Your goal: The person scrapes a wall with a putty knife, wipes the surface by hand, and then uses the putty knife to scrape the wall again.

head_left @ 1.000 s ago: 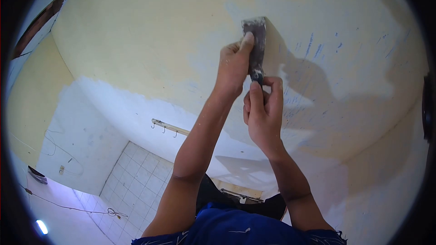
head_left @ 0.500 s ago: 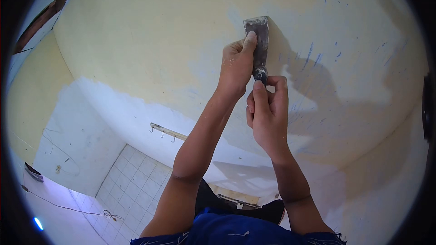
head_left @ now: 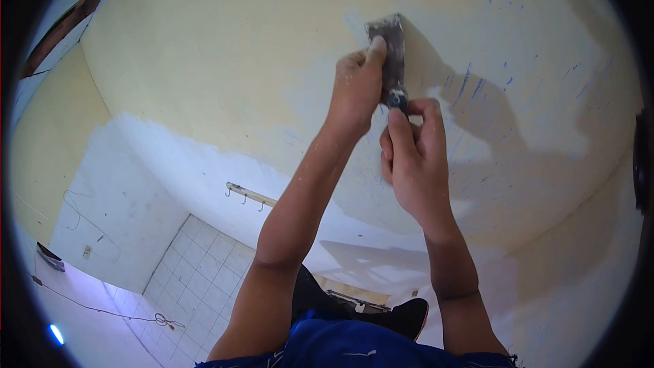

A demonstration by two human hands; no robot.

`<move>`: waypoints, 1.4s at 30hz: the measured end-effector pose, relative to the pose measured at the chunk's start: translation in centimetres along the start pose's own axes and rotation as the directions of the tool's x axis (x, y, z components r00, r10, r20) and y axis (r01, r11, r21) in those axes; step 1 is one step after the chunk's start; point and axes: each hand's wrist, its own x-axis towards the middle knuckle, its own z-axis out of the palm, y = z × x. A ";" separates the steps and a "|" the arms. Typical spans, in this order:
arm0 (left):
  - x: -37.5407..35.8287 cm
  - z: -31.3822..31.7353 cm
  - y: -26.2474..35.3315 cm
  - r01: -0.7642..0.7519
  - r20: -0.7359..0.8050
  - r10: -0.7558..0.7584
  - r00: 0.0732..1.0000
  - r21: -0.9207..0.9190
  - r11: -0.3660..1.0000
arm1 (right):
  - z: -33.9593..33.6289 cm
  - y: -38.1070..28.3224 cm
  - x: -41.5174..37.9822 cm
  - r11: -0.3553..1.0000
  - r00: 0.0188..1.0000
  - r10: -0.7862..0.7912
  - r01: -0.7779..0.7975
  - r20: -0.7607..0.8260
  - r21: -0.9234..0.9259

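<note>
Raised in front of me, a putty knife point(head_left: 394, 61) rests with its white-crusted blade edge against the wall point(head_left: 272, 41). My left hand point(head_left: 357, 85) is closed on the blade, its thumb pressed flat along the near face. Lower down, my right hand point(head_left: 415, 153) grips the dark handle, which is mostly hidden by the fingers. Around the blade the wall shows cream paint, paler patches and scattered blue scrape marks point(head_left: 470, 85). Both forearms carry small white flecks.
A hook rail point(head_left: 248, 195) is fixed on the wall lower left. Tiled floor point(head_left: 204, 266) lies below, with a cable point(head_left: 102, 312) strung at left. A wall socket point(head_left: 87, 252) sits nearby. A dark object point(head_left: 640, 163) is at the right edge.
The blade edge has shifted slightly up the wall and tilted a little. My right hand has moved a bit to the right and up with the handle; my left hand stays on the blade.
</note>
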 end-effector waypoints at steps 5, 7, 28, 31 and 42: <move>0.2 -0.1 -0.3 0.042 0.031 -0.043 0.999 0.019 0.999 | -0.4 0.2 0.3 0.999 1.000 0.010 -0.011 -0.014 -0.040; 1.0 0.1 -0.1 0.025 0.017 -0.025 1.000 -0.015 1.000 | -0.2 -0.6 0.9 0.997 1.000 0.019 -0.021 -0.025 -0.076; 1.2 -0.5 2.6 0.018 0.009 -0.017 1.000 -0.094 0.995 | 1.6 -1.6 2.0 0.991 1.000 -0.028 0.029 0.011 -0.132; 0.5 -0.2 1.6 0.008 -0.035 -0.009 0.999 -0.034 0.999 | 0.9 -0.8 1.2 0.997 1.000 -0.018 0.019 0.013 -0.076; 2.2 -0.1 2.6 -0.020 -0.023 0.018 1.000 -0.083 0.996 | 1.2 -2.3 3.1 0.994 1.000 -0.020 0.021 0.020 -0.103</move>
